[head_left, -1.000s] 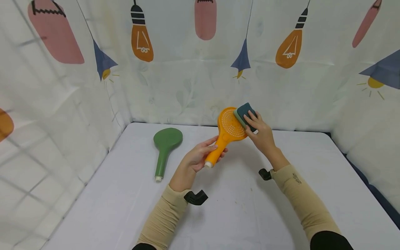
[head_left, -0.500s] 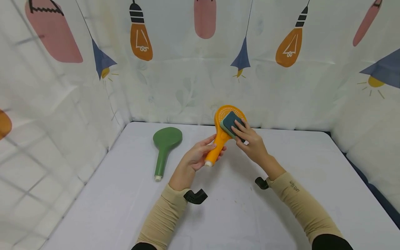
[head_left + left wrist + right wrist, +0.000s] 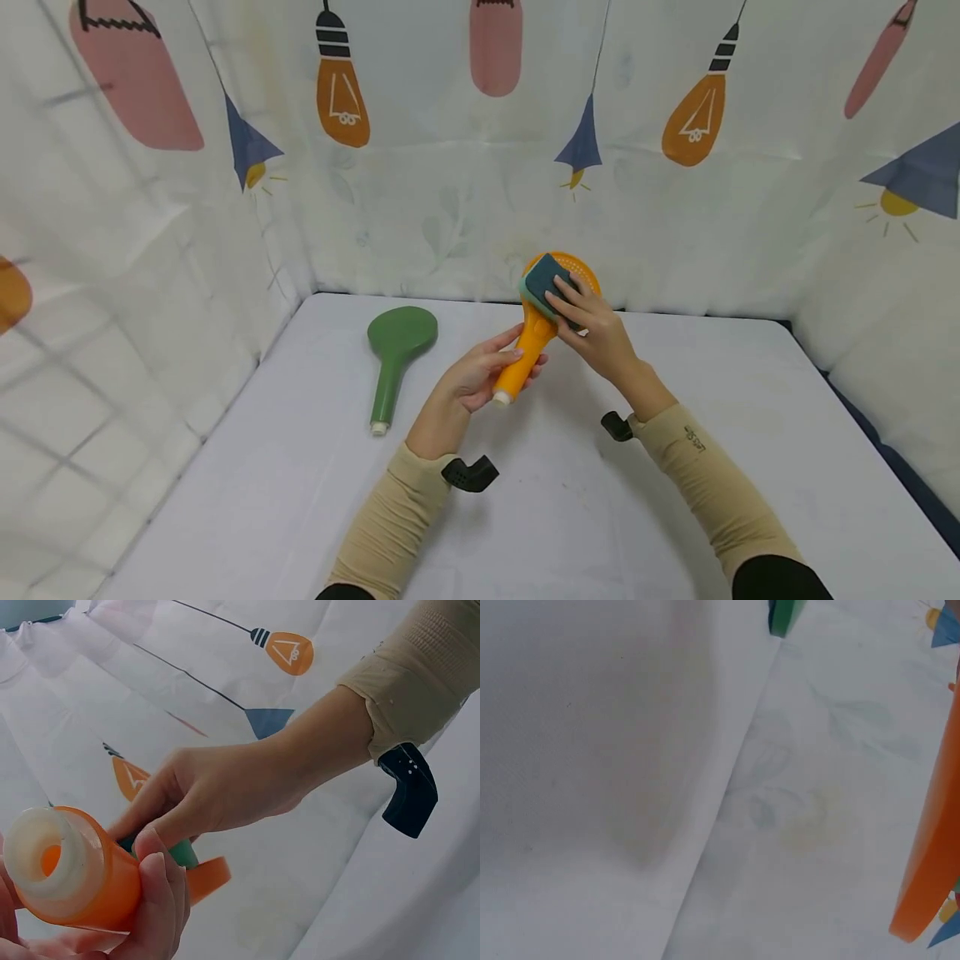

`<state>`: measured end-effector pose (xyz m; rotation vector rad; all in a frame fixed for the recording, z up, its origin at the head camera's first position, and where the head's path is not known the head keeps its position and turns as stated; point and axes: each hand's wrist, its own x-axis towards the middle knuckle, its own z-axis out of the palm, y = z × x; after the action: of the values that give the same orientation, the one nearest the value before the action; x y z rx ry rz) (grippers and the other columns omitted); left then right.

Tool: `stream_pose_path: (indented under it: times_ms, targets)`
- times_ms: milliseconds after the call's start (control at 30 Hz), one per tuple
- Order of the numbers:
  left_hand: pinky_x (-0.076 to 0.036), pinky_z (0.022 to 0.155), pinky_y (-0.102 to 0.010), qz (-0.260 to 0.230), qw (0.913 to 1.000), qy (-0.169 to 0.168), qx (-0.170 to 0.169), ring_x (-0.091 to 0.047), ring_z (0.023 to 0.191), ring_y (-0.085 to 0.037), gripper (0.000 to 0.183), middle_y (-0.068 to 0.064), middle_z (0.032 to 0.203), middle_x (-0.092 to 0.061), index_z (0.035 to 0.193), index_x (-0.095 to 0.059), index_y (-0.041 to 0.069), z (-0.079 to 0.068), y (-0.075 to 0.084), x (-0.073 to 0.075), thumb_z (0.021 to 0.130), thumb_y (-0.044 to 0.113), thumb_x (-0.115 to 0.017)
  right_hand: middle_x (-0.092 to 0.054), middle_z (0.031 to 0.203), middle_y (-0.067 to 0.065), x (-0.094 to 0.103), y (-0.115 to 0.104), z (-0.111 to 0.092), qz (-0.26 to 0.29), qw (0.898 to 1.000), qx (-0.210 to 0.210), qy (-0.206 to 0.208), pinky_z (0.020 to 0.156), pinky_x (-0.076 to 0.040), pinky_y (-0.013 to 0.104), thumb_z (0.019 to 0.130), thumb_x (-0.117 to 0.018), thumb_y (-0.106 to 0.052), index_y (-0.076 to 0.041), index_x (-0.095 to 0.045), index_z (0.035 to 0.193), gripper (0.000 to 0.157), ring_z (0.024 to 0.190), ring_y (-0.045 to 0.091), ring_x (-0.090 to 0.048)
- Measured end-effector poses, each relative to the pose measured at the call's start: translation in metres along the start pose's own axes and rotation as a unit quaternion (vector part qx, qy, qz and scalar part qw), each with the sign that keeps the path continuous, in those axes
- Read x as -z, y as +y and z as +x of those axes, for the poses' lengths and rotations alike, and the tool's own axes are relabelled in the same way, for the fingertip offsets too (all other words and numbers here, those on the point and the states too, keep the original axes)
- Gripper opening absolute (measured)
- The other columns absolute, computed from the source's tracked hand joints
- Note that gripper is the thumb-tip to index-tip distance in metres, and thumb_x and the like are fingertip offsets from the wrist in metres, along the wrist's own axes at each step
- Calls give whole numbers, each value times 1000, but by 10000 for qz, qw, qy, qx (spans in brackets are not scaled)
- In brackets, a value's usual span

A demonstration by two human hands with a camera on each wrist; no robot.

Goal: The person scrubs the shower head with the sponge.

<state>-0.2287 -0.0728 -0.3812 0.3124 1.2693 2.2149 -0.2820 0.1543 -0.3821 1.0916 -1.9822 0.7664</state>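
An orange shower head [image 3: 534, 335] is held tilted above the table by my left hand [image 3: 480, 372], its fingers and thumb round the handle. The handle's white threaded end [image 3: 45, 851] faces the camera in the left wrist view. My right hand [image 3: 596, 329] grips a sponge [image 3: 547, 279], dark teal on top and light green below, against the perforated face. Most of that face is hidden behind sponge and fingers. In the right wrist view only the edge of the orange head [image 3: 930, 855] shows at the right.
A green shower head [image 3: 402, 337] lies on the white-covered table [image 3: 300, 500], left of my left hand. Behind the table hangs a white printed curtain [image 3: 465, 217], close beyond the orange head. A few small specks lie on the cloth.
My right hand has moved the sponge leftward from the right rim of the orange shower head, down across its face, then slightly up to its left side. The left hand has stayed nearly still.
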Motion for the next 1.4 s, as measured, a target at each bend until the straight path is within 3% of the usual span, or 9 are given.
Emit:
stream_pose_path:
  times_ms: [267,533,633,800,900,1067,1267,1400]
  targets:
    - [-57,78,-23,28,10000,-42,-13,-66,89,-15,58,-12,112,-61,164,-20,7,-1,-1,-1,108,3,-37,-57,141,24,1,4,-2,-77,9998,-97,-149,104,-40,66,83,-75,11,3,-68,130,48,139,49,-41]
    - [-57,78,-24,-89,9998,-107,155,-66,88,-15,56,-13,111,-62,163,-22,7,-2,-5,-2,109,4,-36,-58,138,27,9,11,-7,-366,9990,-246,96,100,-42,69,83,-74,12,5,-68,128,45,133,54,-46]
    - [-57,78,-24,-96,9998,-96,171,-66,89,-16,56,-13,111,-63,163,-24,7,-1,-5,-3,108,4,-37,-58,137,27,12,18,-8,-480,9969,-553,286,101,-41,68,86,-72,10,6,-68,128,42,134,54,-46]
    - [-57,79,-25,-22,9997,-162,181,-66,90,-16,56,-13,113,-63,163,-25,7,0,-5,-4,108,3,-37,-56,140,26,17,27,-8,-508,9864,-1408,677,105,-39,63,89,-67,10,6,-67,129,40,138,51,-43]
    - [-57,79,-24,-27,9996,-159,237,-66,89,-16,57,-13,113,-63,163,-24,8,0,-6,-4,108,3,-37,-54,141,26,18,27,-9,-406,9830,-1646,711,105,-39,63,90,-66,9,6,-67,130,40,138,51,-42]
    - [-57,78,-24,-11,9996,-137,231,-66,88,-16,57,-12,111,-63,163,-23,7,-1,-5,-4,108,3,-37,-55,141,25,10,17,-6,-200,9885,-1424,472,104,-41,63,88,-69,9,4,-67,130,42,138,50,-43]
    - [-57,79,-23,47,9997,-188,157,-66,89,-15,57,-12,113,-62,163,-23,6,0,-4,-3,108,3,-36,-58,140,23,-1,-8,3,112,9985,-534,104,101,-44,63,85,-72,11,3,-70,128,44,138,48,-44]
    - [-57,79,-23,58,9995,-242,170,-66,88,-14,57,-12,114,-62,163,-23,6,1,-4,-2,108,4,-36,-60,137,25,-4,-16,9,29,10000,-60,-21,104,-42,64,82,-75,13,4,-71,125,44,136,49,-46]
